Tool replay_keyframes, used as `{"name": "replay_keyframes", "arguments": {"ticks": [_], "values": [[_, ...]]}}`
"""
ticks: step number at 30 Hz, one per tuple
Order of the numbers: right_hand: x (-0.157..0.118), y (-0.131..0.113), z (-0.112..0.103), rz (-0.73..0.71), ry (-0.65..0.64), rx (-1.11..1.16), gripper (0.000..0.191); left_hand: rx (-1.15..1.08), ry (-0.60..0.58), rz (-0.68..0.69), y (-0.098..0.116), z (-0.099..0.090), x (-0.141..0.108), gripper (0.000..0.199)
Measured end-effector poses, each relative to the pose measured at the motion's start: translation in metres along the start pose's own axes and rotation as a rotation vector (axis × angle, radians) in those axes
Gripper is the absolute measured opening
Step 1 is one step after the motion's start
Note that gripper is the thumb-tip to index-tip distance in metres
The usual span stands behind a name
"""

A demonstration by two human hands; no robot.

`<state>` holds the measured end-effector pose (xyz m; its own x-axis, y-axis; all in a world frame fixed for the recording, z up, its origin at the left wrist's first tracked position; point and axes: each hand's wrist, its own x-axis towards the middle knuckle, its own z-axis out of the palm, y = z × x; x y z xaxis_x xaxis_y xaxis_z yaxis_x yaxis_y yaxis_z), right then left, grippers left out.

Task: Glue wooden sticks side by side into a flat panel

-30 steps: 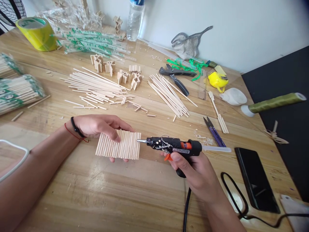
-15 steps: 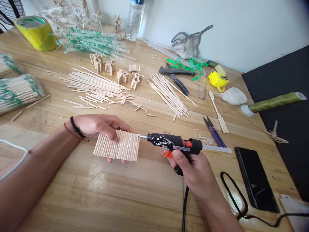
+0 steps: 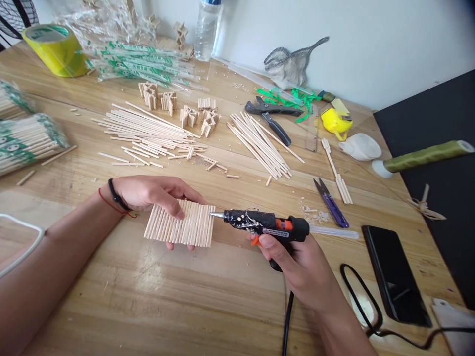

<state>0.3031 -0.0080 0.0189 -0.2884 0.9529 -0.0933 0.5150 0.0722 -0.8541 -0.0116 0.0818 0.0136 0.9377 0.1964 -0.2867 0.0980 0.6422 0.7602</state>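
Note:
My left hand [image 3: 159,195] is closed on a flat panel of short wooden sticks [image 3: 195,225] laid side by side, thumb on top and fingertips showing below its near edge. In my right hand [image 3: 297,262] is a black and orange hot glue gun [image 3: 256,222], its handle wrapped by my fingers. The gun's metal nozzle points left at the panel's right end; whether it touches the sticks I cannot tell. A clear glue stick [image 3: 336,232] juts from the back of the gun.
Loose sticks [image 3: 144,126] lie behind the panel, near several small stick blocks [image 3: 189,116]. Cutting pliers [image 3: 274,111] and purple scissors [image 3: 332,205] are farther right. A phone [image 3: 395,274] and a black cable [image 3: 287,321] lie at the near right; yellow tape [image 3: 55,54] stands back left.
The glue gun in my right hand has shifted slightly left and down, so its nozzle now overlaps the panel's right end a little lower. My left hand and the panel stay almost still.

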Motion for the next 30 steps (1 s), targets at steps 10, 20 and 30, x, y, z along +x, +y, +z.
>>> {"name": "replay_keyframes", "arguments": {"ticks": [10,20,30], "values": [[-0.002,0.002,-0.007,0.003,-0.116,0.143,0.045,0.000,0.014,0.025,-0.001,0.000,-0.001,0.047],[-0.003,-0.007,-0.005,0.029,-0.124,0.173,0.052,0.025,-0.005,0.052,-0.001,-0.002,-0.002,0.047],[-0.003,-0.002,-0.011,0.013,-0.200,0.181,0.049,0.012,-0.029,0.069,-0.003,-0.002,-0.001,0.047]]}}
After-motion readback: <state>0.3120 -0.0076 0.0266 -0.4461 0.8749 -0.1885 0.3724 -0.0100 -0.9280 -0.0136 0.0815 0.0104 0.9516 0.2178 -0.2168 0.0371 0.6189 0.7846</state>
